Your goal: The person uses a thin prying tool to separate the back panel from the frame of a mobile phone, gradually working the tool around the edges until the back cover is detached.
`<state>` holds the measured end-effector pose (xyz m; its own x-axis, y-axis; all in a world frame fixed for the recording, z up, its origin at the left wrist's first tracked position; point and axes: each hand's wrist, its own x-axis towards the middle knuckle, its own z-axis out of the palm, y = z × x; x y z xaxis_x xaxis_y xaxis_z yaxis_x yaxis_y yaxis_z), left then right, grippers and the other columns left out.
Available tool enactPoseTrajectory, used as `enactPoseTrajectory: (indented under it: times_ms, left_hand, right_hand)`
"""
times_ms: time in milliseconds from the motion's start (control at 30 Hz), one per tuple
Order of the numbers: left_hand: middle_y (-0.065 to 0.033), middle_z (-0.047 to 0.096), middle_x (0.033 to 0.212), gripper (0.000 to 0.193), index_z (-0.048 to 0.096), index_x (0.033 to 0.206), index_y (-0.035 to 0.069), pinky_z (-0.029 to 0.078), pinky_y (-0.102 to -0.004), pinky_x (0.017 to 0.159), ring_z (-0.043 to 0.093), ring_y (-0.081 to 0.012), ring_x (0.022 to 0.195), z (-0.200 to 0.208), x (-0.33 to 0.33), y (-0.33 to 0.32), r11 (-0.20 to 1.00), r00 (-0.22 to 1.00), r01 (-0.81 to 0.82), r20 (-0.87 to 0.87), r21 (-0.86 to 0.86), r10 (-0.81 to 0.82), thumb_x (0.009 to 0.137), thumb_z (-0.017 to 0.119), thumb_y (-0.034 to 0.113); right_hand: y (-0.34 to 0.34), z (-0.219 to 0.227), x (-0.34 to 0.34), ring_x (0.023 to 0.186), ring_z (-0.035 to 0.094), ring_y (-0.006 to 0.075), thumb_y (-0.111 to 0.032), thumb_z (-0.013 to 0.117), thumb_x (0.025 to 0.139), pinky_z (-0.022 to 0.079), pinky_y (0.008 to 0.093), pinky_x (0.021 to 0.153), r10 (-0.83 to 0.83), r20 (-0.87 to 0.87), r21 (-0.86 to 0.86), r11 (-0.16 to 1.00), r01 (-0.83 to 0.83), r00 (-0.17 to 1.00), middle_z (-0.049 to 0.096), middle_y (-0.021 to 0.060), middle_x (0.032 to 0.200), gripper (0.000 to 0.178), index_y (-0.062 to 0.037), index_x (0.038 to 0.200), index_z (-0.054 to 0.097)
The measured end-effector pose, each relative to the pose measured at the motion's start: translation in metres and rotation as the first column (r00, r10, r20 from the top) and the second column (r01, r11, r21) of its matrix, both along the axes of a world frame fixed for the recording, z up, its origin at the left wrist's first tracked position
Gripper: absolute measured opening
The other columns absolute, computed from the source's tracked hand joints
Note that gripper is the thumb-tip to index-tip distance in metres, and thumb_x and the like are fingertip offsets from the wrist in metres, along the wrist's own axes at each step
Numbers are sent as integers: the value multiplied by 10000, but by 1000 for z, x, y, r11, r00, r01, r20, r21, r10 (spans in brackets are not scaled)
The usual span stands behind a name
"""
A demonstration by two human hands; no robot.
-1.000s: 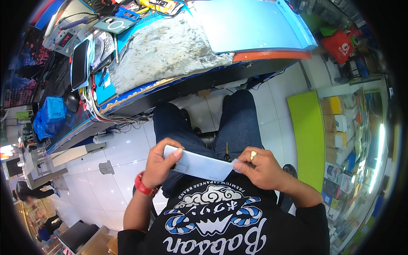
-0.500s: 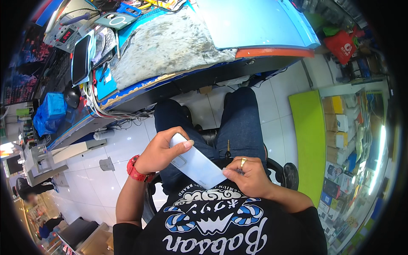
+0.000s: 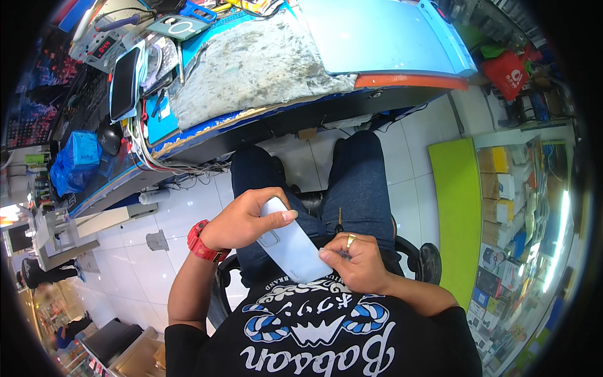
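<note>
A pale blue-white smartphone [image 3: 294, 252] is held over my lap with its back up, its camera block near my left hand. My left hand [image 3: 254, 220] is closed round the upper end, thumb across the back, and a red watch [image 3: 203, 241] sits on that wrist. My right hand [image 3: 357, 261], with a gold ring, is closed at the phone's right long edge near the lower end. Its thumb and forefinger pinch together there. Whether anything small is between those fingertips is hidden.
Ahead stands a workbench with a stained grey mat [image 3: 251, 69] and a light blue panel [image 3: 364, 38]. Another phone [image 3: 125, 83] lies at the bench's left, near a mouse [image 3: 109, 139] and cables. A glass display case [image 3: 502, 251] stands to my right. Chair armrests flank me.
The phone has shifted slightly right and turned a little more upright. My right hand has moved slightly left with its edge. Both hands keep hold. The whole view has shifted slightly.
</note>
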<state>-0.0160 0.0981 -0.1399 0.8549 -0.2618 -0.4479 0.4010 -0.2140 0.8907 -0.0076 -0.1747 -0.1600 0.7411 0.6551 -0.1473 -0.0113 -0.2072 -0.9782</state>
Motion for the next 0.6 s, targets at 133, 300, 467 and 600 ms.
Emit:
enactPoseTrajectory:
  times_ms: [133, 300, 467, 600]
  left_hand:
    - [-29, 641, 808, 295, 655, 947, 25, 481, -300, 700, 586, -104, 769, 0, 2, -2, 999, 999, 30, 17, -32, -29, 994, 695, 314]
    - [-32, 631, 801, 319, 643, 960, 19, 475, -303, 691, 572, -106, 759, 3, 4, -4, 996, 997, 76, 35, -45, -74, 1025, 648, 331]
    - [-88, 648, 770, 374, 638, 992, -4, 487, -342, 663, 589, -131, 731, 8, 8, 0, 992, 992, 128, 15, -14, -128, 1052, 593, 362]
    - [-111, 621, 733, 405, 625, 999, -12, 472, -357, 643, 576, -161, 692, 9, 10, -4, 982, 982, 187, 35, -4, -187, 1066, 555, 382]
  right_hand:
    - [8, 3, 4, 678, 686, 212, -43, 728, 905, 530, 320, 641, -4, 40, 2, 1000, 4, 999, 708, 140, 783, 103, 55, 875, 721]
    - [21, 4, 12, 677, 682, 202, -45, 729, 906, 525, 319, 640, -49, 32, 57, 997, 47, 998, 712, 137, 776, 110, 54, 862, 711]
    - [30, 9, 20, 696, 702, 217, -41, 726, 903, 535, 324, 654, -47, 48, 61, 997, 44, 998, 722, 145, 792, 104, 56, 867, 713]
    - [34, 10, 26, 700, 701, 215, -42, 721, 909, 532, 330, 652, -57, 83, 71, 996, 51, 995, 723, 143, 796, 97, 50, 878, 717]
